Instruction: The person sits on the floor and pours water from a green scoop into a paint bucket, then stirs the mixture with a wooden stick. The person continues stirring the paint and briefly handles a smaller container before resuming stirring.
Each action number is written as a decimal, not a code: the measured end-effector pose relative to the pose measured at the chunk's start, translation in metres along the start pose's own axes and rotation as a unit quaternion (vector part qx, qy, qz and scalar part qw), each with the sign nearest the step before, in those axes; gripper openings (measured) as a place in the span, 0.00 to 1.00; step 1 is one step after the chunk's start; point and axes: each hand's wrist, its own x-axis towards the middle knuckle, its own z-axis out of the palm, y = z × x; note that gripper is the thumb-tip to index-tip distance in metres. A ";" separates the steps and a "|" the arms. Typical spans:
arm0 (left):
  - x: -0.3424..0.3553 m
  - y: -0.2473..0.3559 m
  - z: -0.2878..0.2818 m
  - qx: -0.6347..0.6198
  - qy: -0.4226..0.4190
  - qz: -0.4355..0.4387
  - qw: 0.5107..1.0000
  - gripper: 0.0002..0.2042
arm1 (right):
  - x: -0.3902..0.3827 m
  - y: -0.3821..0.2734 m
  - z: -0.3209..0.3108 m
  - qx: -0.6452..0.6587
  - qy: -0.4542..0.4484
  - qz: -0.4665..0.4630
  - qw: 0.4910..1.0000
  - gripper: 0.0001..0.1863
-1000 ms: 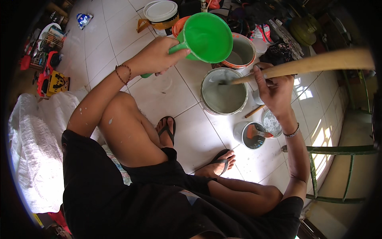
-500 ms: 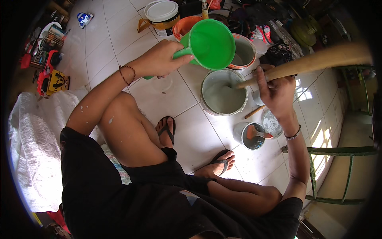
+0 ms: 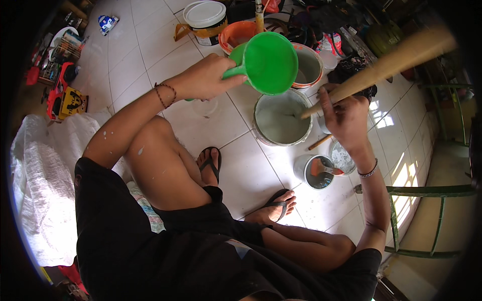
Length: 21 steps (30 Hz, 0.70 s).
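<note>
My left hand [image 3: 213, 76] is closed round the handle of a green plastic dipper [image 3: 271, 62], which hangs over the far rim of a bucket of pale grey paint [image 3: 281, 123]. Whether anything is left inside the dipper I cannot tell. A wooden stick [image 3: 386, 62] is gripped in my right hand [image 3: 345, 118]. Its lower end dips into the grey liquid at the bucket's right side, and its upper end slants up to the right. Close by the bucket, a small can [image 3: 305, 173] has an orange-handled paintbrush [image 3: 321, 167] lying across its mouth.
Behind the bucket stand another bucket [image 3: 312, 62], an orange bucket [image 3: 237, 31] and a white-lidded pail [image 3: 205, 15]. A round lid [image 3: 343, 158] lies beside the can. Green metal railing [image 3: 427, 190] runs at the right. Toys [image 3: 65, 95] and a white sack [image 3: 47, 185] are at the left.
The dipper has moved slightly right and down, closer over the paint bucket. My right hand has shifted a little left, and the stick's upper end has swung left and up.
</note>
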 end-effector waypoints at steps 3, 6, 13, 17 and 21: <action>0.001 0.006 0.000 0.011 -0.009 -0.002 1.000 0.19 | 0.000 -0.007 -0.001 0.062 -0.031 0.023 0.997 0.06; 0.003 0.004 0.002 0.016 -0.016 0.007 1.000 0.18 | 0.000 0.000 0.014 0.175 0.025 0.027 0.984 0.06; 0.001 0.006 0.002 0.028 -0.026 0.004 0.999 0.17 | 0.001 0.001 0.005 0.002 0.037 -0.012 0.999 0.08; 0.002 0.008 0.001 0.034 -0.029 0.023 0.999 0.20 | -0.002 -0.015 0.001 0.053 -0.041 0.016 0.998 0.08; 0.005 0.000 0.005 0.055 -0.024 0.048 0.997 0.17 | -0.002 -0.004 0.016 0.182 0.025 0.036 0.982 0.07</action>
